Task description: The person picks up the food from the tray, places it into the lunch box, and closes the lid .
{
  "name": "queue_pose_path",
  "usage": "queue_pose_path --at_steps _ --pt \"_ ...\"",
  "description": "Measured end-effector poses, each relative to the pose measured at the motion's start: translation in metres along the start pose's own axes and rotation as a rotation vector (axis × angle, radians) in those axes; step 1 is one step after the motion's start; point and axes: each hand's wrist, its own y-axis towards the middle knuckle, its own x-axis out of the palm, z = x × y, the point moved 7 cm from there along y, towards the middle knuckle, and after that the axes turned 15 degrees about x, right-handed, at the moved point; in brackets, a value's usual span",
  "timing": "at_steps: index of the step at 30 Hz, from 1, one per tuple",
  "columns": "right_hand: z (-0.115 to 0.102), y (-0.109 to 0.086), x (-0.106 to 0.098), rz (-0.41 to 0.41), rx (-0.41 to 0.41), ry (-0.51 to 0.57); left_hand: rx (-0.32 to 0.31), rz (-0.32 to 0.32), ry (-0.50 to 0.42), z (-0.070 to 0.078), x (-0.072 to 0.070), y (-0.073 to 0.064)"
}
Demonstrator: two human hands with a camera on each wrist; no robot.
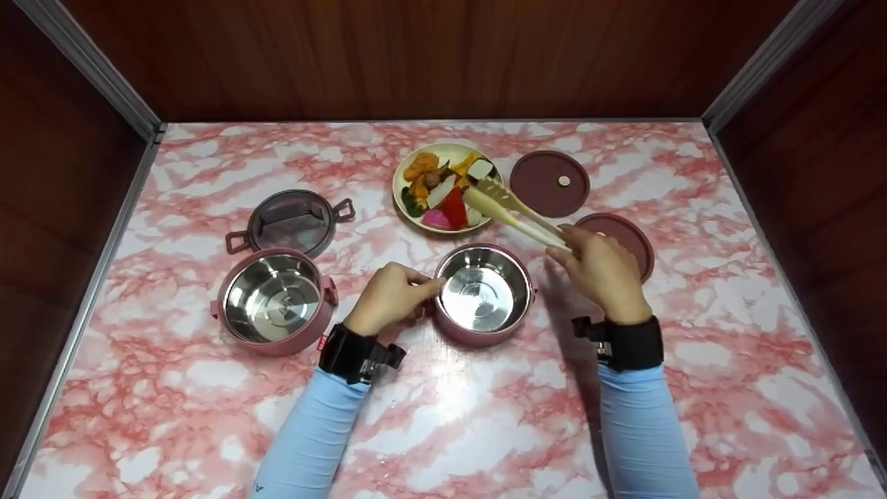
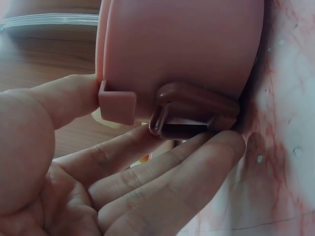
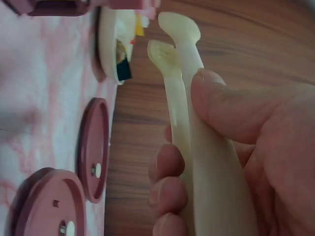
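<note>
Cream food tongs are gripped in my right hand, their tips parted over the right side of the food plate. In the right wrist view the thumb lies along one arm of the tongs and the fingers curl round the other; nothing sits between the tips. My left hand holds the smaller pink food container at its left side. The left wrist view shows the thumb at the container's rim and the fingers against its brown clip handle. Its steel inside holds nothing.
A larger pink container stands at left, before a clear-topped lid with two handles. Two dark red round lids lie right of the plate, one partly behind my right hand. Vegetables and a rice ball fill the plate. Wooden walls enclose the table.
</note>
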Motion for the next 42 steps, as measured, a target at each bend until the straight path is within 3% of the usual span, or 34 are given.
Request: queue_pose_path --at_steps 13,22,28,34,42 --pt "-0.021 -0.001 0.017 0.045 -0.054 -0.051 0.029 0.004 0.021 0.002 -0.001 0.000" --pt "-0.034 -0.004 0.023 0.125 -0.087 -0.090 0.050 0.012 0.039 0.004 -0.003 0.000" --pt "-0.039 -0.009 0.021 0.181 -0.127 -0.126 0.034 0.006 0.006 0.003 -0.001 -0.001" --pt "-0.039 -0.011 0.016 0.164 -0.107 -0.160 0.063 0.011 0.044 0.004 -0.001 0.000" --pt "-0.044 -0.016 0.013 0.174 -0.105 -0.167 0.043 0.010 0.037 0.004 0.000 0.000"
